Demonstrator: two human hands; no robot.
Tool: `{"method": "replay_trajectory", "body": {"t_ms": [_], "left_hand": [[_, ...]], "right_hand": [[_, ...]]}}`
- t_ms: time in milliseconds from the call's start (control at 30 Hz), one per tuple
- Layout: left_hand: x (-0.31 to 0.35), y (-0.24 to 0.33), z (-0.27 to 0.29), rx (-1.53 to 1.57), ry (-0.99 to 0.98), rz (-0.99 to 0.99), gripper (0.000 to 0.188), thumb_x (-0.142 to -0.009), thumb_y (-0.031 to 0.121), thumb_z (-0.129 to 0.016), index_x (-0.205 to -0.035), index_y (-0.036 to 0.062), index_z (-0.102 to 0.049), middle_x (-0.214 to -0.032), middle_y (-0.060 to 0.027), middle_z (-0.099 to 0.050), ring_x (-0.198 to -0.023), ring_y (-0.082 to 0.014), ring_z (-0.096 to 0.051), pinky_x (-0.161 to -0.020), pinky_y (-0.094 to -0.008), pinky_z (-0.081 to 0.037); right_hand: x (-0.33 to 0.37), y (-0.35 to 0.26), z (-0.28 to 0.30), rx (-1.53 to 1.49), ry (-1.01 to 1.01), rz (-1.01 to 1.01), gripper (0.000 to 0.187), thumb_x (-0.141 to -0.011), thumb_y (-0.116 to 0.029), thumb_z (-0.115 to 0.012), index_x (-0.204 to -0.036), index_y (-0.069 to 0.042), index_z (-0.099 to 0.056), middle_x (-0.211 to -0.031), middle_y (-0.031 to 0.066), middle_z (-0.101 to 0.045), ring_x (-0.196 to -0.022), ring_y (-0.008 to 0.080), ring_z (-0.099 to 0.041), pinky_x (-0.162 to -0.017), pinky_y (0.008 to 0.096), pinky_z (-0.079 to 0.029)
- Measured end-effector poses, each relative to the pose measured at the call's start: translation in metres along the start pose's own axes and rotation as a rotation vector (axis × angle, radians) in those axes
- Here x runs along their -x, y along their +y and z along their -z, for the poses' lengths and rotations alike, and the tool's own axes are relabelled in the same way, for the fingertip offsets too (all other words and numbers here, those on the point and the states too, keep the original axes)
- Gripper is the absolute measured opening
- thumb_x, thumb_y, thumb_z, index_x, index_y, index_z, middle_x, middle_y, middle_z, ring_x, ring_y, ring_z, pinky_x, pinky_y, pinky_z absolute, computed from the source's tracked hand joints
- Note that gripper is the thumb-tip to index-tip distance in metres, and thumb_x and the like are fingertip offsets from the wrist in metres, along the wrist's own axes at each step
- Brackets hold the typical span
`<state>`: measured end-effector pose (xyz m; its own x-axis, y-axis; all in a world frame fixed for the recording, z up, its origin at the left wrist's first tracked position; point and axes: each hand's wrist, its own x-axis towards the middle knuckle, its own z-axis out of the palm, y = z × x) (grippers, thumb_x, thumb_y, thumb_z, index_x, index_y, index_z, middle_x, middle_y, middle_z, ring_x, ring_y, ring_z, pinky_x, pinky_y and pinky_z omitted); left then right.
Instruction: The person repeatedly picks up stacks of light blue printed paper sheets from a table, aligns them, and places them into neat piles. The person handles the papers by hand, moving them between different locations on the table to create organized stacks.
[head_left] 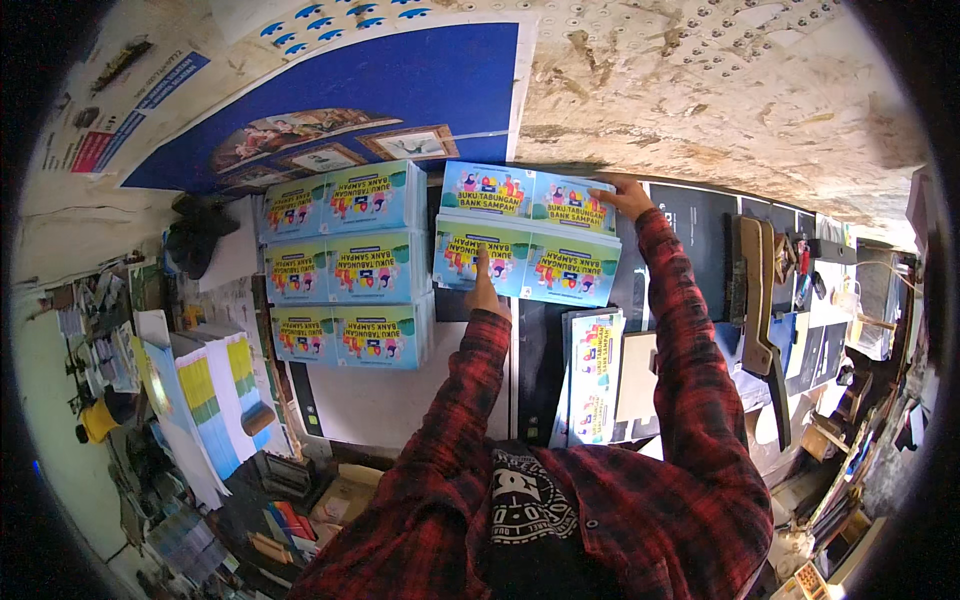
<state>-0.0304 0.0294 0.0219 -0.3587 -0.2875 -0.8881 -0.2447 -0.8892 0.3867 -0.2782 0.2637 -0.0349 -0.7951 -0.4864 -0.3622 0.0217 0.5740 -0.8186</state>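
Observation:
Two blue-and-green printed sheets of booklet covers lie one beyond the other in front of me, a far one (pixel 487 190) and a near one (pixel 570 268). My left hand (pixel 486 295) is at the near sheet's front edge, one digit stretched over its top; the other fingers are hidden. My right hand (pixel 628 198) grips the far sheet at its right end, fingertips on top. To the left stand stacks of matching printed sheets in three rows: a back stack (pixel 370 198), a middle stack (pixel 370 268) and a front stack (pixel 375 335).
A narrow stack of printed strips (pixel 595 375) lies right of my left forearm, beside a beige board (pixel 637 375). Farther right is a long brown wooden tool (pixel 757 290). Striped paper stacks (pixel 215 390) stand at left. A stained wall (pixel 700 110) with a blue poster (pixel 440 90) rises behind.

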Motion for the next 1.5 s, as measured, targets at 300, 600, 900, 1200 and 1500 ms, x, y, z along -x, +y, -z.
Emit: {"method": "replay_trajectory", "body": {"t_ms": [300,600,900,1200,1500], "left_hand": [[-0.005,-0.016,0.008,0.015,0.064,-0.059,0.065,-0.072,0.049,-0.075,-0.118,0.0096,-0.052,-0.111,-0.0042,-0.056,-0.104,-0.0205,-0.053,-0.087,-0.0434,-0.041],[-0.006,-0.026,0.002,0.094,0.085,-0.031,0.081,-0.067,0.054,-0.076,-0.128,0.0106,-0.045,-0.127,-0.0086,-0.049,-0.116,-0.0286,-0.046,-0.096,-0.0602,-0.030],[0.015,-0.017,-0.016,0.118,0.217,-0.091,0.107,-0.063,0.038,-0.084,-0.142,0.0049,-0.020,-0.140,-0.0129,-0.039,-0.122,-0.0265,-0.045,-0.103,-0.0450,-0.036],[0.005,-0.029,0.010,0.256,-0.100,-0.111,0.088,-0.068,0.027,-0.083,-0.138,0.0057,-0.033,-0.129,-0.0067,-0.051,-0.113,-0.0220,-0.053,-0.093,-0.0391,-0.046],[-0.007,-0.036,0.000,0.450,-0.263,-0.029,0.076,-0.072,0.027,-0.079,-0.134,0.0079,-0.038,-0.125,-0.0073,-0.053,-0.105,-0.0223,-0.057,-0.090,-0.0406,-0.048]], "right_hand": [[-0.033,-0.066,0.003,0.660,-0.483,0.174,0.080,-0.068,-0.052,-0.073,-0.132,-0.012,-0.048,-0.124,0.0182,-0.056,-0.113,0.0301,-0.054,-0.097,0.0390,-0.042],[-0.039,-0.134,-0.040,0.683,-0.663,0.161,0.106,-0.052,-0.057,-0.080,-0.137,-0.008,-0.041,-0.131,0.0206,-0.050,-0.122,0.0347,-0.046,-0.104,0.0407,-0.036],[-0.023,-0.123,-0.051,0.654,-0.510,0.481,0.102,-0.053,-0.053,-0.079,-0.135,-0.006,-0.042,-0.131,0.0230,-0.048,-0.124,0.0358,-0.044,-0.105,0.0404,-0.033],[-0.019,-0.121,-0.071,0.391,-0.572,0.114,0.106,-0.067,-0.074,-0.058,-0.141,-0.003,-0.032,-0.140,0.0223,-0.039,-0.129,0.0327,-0.039,-0.107,0.0387,-0.031],[0.013,-0.123,-0.073,0.335,-0.708,0.039,0.110,-0.074,-0.072,-0.054,-0.143,0.006,-0.016,-0.146,0.0269,-0.023,-0.137,0.0331,-0.025,-0.112,0.0380,-0.021]]}}
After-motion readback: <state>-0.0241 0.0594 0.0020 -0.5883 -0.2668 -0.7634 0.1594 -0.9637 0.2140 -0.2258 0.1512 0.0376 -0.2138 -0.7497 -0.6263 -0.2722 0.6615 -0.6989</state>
